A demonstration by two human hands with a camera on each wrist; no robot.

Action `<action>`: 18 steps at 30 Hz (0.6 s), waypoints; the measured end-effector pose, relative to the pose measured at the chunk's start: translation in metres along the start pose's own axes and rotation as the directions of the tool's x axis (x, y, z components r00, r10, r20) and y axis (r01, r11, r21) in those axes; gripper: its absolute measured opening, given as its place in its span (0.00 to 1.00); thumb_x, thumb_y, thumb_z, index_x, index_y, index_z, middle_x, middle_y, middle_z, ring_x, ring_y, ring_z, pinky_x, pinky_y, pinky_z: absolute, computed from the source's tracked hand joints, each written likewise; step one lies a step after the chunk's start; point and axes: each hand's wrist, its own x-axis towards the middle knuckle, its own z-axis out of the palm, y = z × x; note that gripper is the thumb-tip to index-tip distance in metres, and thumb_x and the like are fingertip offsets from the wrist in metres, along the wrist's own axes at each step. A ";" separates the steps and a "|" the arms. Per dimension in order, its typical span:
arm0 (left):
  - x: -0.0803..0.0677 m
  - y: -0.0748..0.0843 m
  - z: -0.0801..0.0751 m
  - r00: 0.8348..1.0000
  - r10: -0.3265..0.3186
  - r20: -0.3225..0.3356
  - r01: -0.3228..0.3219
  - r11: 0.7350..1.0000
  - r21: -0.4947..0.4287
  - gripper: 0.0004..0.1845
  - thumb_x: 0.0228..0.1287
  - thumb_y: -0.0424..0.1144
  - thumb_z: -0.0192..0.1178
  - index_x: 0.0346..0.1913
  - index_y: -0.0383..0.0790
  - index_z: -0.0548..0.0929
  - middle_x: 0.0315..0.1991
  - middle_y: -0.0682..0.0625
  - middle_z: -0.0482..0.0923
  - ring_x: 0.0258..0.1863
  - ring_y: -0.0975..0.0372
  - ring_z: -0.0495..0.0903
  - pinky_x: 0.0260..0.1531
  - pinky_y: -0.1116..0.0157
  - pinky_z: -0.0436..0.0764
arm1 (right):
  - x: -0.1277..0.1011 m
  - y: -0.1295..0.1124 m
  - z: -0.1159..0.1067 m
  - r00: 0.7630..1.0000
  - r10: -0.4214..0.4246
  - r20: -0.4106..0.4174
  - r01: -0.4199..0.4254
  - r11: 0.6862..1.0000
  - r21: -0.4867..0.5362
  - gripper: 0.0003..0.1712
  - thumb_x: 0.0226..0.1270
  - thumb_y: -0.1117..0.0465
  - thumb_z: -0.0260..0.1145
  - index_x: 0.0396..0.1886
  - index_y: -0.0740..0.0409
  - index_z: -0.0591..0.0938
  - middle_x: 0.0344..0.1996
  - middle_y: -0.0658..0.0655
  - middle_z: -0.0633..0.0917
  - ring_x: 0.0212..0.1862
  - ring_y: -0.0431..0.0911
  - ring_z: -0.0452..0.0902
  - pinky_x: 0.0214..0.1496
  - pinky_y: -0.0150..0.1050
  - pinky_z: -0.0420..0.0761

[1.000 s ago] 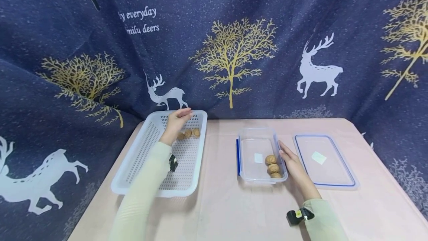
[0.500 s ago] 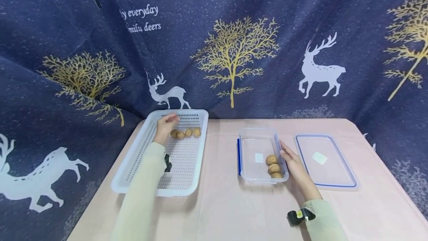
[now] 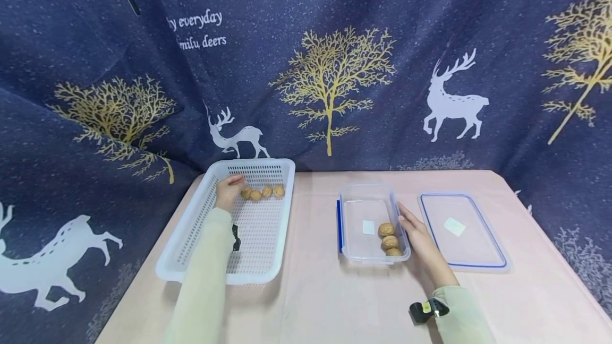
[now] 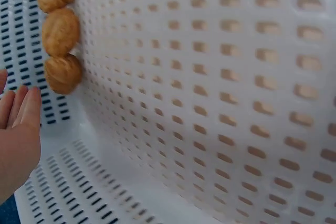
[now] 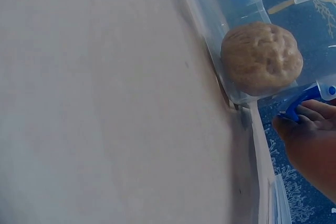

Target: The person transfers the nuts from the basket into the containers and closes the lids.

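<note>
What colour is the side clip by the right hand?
Blue; the side clip shows best in the right wrist view.

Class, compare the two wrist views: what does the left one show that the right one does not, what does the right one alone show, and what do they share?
Only the left wrist view: the perforated white basket, a row of walnuts inside it, and the left hand beside that row.

Only the right wrist view: the clear container with its blue latch, and the right hand at that latch.

Both: at least one walnut, part of a hand, and some dark blue cloth.
</note>
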 end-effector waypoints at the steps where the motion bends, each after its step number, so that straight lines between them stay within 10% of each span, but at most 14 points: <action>1: 0.000 -0.001 0.000 1.000 -0.011 0.004 0.011 1.000 0.005 0.20 0.62 0.24 0.59 0.57 0.23 0.75 0.57 0.30 0.74 0.58 0.46 0.75 0.58 0.61 0.76 | 0.000 0.000 0.000 1.000 0.000 -0.002 0.000 1.000 -0.006 0.31 0.80 0.56 0.41 0.76 0.57 0.48 0.76 0.62 0.44 0.75 0.60 0.32 0.74 0.58 0.36; 18: -0.002 -0.011 -0.006 0.998 -0.056 0.014 0.051 0.966 0.252 0.21 0.54 0.22 0.61 0.54 0.24 0.78 0.55 0.32 0.76 0.56 0.45 0.74 0.59 0.55 0.72 | -0.001 0.000 0.000 1.000 0.020 -0.010 -0.020 1.000 -0.015 0.30 0.80 0.56 0.41 0.77 0.55 0.49 0.76 0.60 0.44 0.75 0.59 0.32 0.75 0.57 0.36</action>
